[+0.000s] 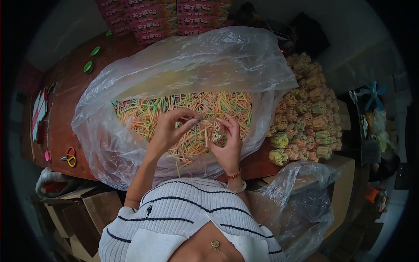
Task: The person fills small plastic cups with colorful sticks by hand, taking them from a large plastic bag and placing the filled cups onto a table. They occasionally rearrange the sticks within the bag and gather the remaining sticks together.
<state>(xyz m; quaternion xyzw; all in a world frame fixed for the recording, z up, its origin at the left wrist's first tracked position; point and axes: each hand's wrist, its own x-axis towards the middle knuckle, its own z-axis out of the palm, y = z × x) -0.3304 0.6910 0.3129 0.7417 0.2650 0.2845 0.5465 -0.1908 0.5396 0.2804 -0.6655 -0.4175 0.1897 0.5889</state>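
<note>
A large clear plastic bag lies wide open before me, filled with thin pastel sticks in yellow, pink and green. Above them, my right hand is closed round a small bundle of sticks, whose ends face up toward me. My left hand pinches thumb and forefinger together at the bundle's left edge. What lies between those fingertips is too small to make out. A few loose sticks rest at the bag's near edge, below my hands.
Many tied stick bundles are piled at the right. Pink printed boxes stand stacked at the back. Scissors and green round dishes lie on the red-brown table. Cardboard boxes flank me below.
</note>
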